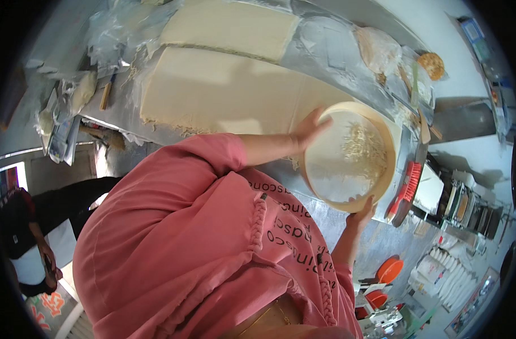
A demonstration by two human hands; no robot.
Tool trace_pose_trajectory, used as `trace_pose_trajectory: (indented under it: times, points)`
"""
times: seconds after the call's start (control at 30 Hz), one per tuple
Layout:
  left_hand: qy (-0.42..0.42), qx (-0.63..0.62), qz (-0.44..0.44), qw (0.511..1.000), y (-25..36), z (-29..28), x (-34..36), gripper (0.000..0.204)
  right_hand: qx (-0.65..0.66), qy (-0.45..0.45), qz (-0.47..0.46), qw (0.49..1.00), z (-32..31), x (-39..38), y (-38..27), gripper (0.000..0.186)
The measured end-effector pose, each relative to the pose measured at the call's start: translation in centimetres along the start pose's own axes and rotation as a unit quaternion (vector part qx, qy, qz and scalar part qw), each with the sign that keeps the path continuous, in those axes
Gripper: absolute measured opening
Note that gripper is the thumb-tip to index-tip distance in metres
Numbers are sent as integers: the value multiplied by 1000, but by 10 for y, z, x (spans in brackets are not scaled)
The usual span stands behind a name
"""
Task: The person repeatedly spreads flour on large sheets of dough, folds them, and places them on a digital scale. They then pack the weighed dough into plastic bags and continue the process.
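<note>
Scraps, pale and stringy, are lying on the mesh of a round sieve, gathering mostly on its right half and leaving the left part nearly bare. The sieve is sitting or hanging over the right-hand end of a broad sheet of dough; this one view is not showing whether the rim is touching it. The left hand is clasping the rim at its upper left, thumb lapping over the edge, while the right hand is clasping it nearly opposite, at the lower right, fingers curling round the wall. Sifting is probably the step in hand, with the mesh holding back the coarse bits, though whether the sieve is moving is not showing. The next move would be calling for both hands to be keeping an even hold and a near-level rim, so that scraps are not spilling onto the smooth dough, and for care around the red brush that is lying just beside the sieve on the right.
</note>
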State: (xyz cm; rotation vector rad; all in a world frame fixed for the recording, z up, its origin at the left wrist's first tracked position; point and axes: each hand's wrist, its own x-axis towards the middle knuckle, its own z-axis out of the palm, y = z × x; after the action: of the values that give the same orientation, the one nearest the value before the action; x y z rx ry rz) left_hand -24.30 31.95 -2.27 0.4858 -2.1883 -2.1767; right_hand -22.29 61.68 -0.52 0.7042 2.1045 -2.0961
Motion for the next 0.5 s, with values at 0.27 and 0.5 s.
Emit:
trace_pose_trajectory:
  times: [0.27, 0.5]
  points:
    - [93, 530, 109, 836, -48, -168, -47, 69, 147, -144, 57, 977, 83, 82, -14, 56]
    - [132, 615, 31, 777, -84, -263, -156, 60, 109, -136, 91, 981, 292, 172, -38, 61]
